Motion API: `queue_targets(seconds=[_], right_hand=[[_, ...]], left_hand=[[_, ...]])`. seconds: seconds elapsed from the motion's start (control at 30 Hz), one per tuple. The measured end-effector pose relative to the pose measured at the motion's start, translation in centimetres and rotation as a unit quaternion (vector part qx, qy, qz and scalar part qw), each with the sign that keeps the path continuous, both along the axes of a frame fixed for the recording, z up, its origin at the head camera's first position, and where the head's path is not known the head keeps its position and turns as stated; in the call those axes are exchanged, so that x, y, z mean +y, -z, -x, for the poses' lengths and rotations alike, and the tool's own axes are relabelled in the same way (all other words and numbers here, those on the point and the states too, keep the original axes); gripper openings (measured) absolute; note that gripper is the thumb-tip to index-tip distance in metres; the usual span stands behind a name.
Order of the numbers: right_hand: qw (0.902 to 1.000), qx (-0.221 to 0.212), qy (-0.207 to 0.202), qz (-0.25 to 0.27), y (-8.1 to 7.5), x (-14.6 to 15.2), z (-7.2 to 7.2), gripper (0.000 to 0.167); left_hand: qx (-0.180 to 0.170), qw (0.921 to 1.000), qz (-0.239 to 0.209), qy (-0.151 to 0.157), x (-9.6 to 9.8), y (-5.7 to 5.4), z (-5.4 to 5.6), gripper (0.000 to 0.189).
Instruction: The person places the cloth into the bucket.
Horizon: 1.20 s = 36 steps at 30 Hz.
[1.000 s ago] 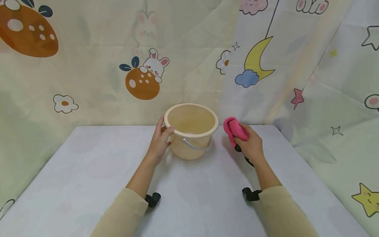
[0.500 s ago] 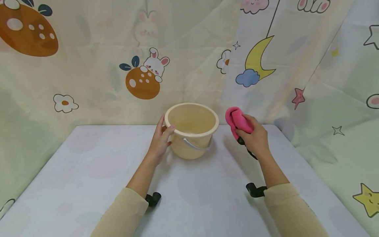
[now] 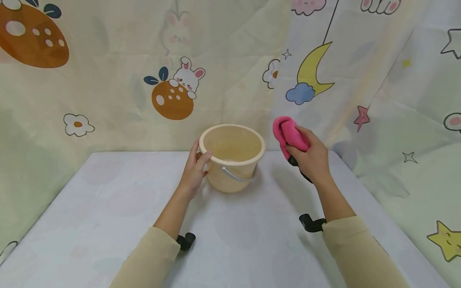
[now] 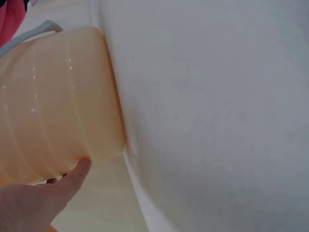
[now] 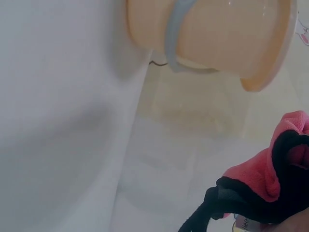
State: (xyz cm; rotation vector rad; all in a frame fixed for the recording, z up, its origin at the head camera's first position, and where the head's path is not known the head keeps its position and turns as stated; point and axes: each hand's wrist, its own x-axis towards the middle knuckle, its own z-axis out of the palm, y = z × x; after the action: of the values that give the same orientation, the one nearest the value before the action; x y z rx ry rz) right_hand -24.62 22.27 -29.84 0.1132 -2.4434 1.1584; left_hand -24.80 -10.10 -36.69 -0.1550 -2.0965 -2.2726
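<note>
Vividly pink, the fabric item [image 3: 293,136] (plush, perhaps) has black trim [image 5: 279,157].

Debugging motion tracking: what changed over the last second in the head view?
Right hand and the pink cloth it grips moved up, slightly rightward. Nothing newly grasped or released. Unchanged: bucket upright on the table, left hand holding its side.

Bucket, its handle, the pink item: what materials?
Bucket: likely moulded plastic, smooth, slightly glossy; small sharp highlights on its wall.
Handle: probably plastic, coated metal possible; smooth, dull grey.
Pink item: soft fabric, perhaps fleece; fuzzy surface, loose folds.
</note>
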Motion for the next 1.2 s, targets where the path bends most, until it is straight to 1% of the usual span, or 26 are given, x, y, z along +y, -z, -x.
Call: queue_targets(seconds=[0.27,0.5,0.73,0.87,1.03,1.2], right_hand=[[0.9999,0.009,-0.002,0.007,-1.3,-1.1,0.2,0.066],[0.9995,0.023,-0.021,0.010,-2.4,-2.2,0.3,0.066],[0.9963,0.064,-0.057,-0.008,-3.2,-3.7,0.4,0.062],[0.9939,0.083,-0.067,-0.027,-3.7,-4.4,0.5,0.061],[0.9913,0.097,-0.081,-0.038,-4.3,-5.5,0.7,0.061],[0.9886,0.101,-0.104,-0.040,-4.4,-6.6,0.9,0.060]], left_hand=[[-0.002,1.0000,-0.002,-0.004,-0.1,0.1,0.1,0.072],[0.003,0.9999,-0.007,-0.011,-0.1,0.2,0.2,0.072],[-0.002,0.9999,-0.011,-0.008,-0.1,0.2,0.2,0.072],[-0.003,0.9999,-0.011,-0.007,0.0,0.2,0.3,0.072],[-0.001,0.9999,-0.010,-0.006,0.1,0.1,0.3,0.072],[-0.004,0.9999,-0.012,-0.005,0.1,0.2,0.4,0.072]])
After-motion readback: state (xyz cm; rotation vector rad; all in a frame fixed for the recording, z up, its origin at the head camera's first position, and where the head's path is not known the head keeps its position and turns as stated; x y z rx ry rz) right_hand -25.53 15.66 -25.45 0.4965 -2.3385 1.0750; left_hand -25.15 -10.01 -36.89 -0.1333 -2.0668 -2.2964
